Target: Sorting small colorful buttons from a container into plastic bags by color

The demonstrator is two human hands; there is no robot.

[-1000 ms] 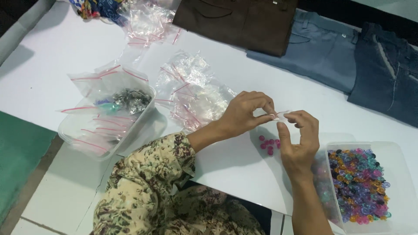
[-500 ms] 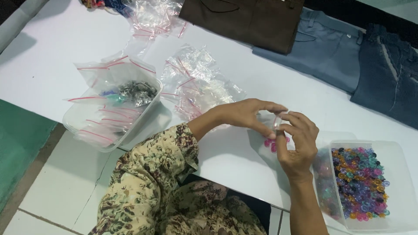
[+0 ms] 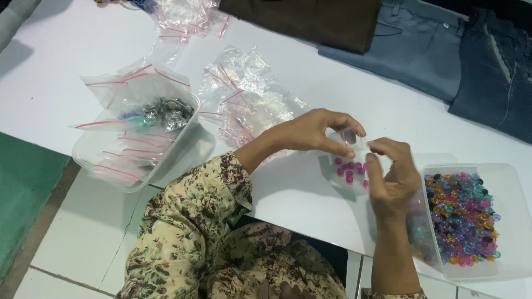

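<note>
1. Flooring in green [image 3: 25,188] is showing at the far left edge, beside pale floor tiles [image 3: 77,243] running under the white table [image 3: 66,50].
2. A clear plastic tub [image 3: 105,158] is sitting near the table's left front edge, holding red-striped zip bags and a bag of dark metal bits [image 3: 166,111].
3. A loose heap of empty clear zip bags [image 3: 244,99] is lying just right of the tub, with more bags [image 3: 188,16] lying at the table's far edge.
4. A floral-patterned sleeve [image 3: 194,205] is reaching up from the bottom towards the middle of the table.
5. The left hand [image 3: 310,133] is curling half closed, thumb and forefinger pinching the top of a small clear bag [image 3: 350,143].
6. That small bag is being held just above the table in front of the person, between the two hands, with pink beads [image 3: 349,170] lying in its lower part.
7. The right hand [image 3: 390,177] is meeting the bag from the right, fingers bent and nearly closed at its upper edge; whether they are actually gripping it I cannot tell.
8. A brown cloth [image 3: 310,22] and folded blue jeans [image 3: 421,50] are lying along the far side.
9. A clear box of many-coloured beads [image 3: 463,213] is sitting just right of the right hand.
</note>
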